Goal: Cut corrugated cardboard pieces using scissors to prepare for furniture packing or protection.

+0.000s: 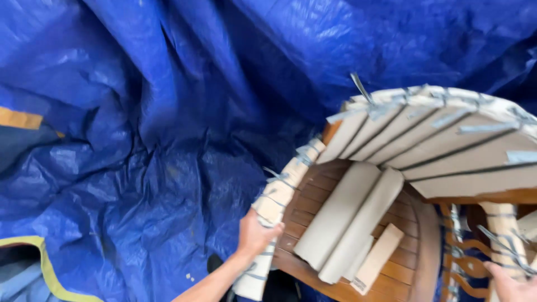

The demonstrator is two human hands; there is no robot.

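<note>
Chair (414, 223): wooden, slatted seat, lower right of view; back and arms wrapped in beige cardboard bound with grey straps.
Left hand (254, 235): clenched around the wrapped left arm (279, 196) of the chair, about midway down it.
Right hand (512, 282): at the bottom right corner, touching the wrapped right arm (503, 229); mostly cut off by the frame, grip cannot be told.
Seat load: bent cardboard sheets (347, 218) lying along the slats, a small flat cardboard piece (380, 257) just beside them toward the front edge.
Back wrap (447, 145): cardboard panels fanned across the top, strap ends sticking up loose.
Hidden: chair legs and base out of view; right side of the chair runs off the frame; dark object under the left forearm too unclear to name.
Surface: blue tarp (140, 140), crumpled and creased, filling the rest of the view; a yellow-edged fold (47, 263) at lower left, a tan patch (19, 118) at the left edge.
</note>
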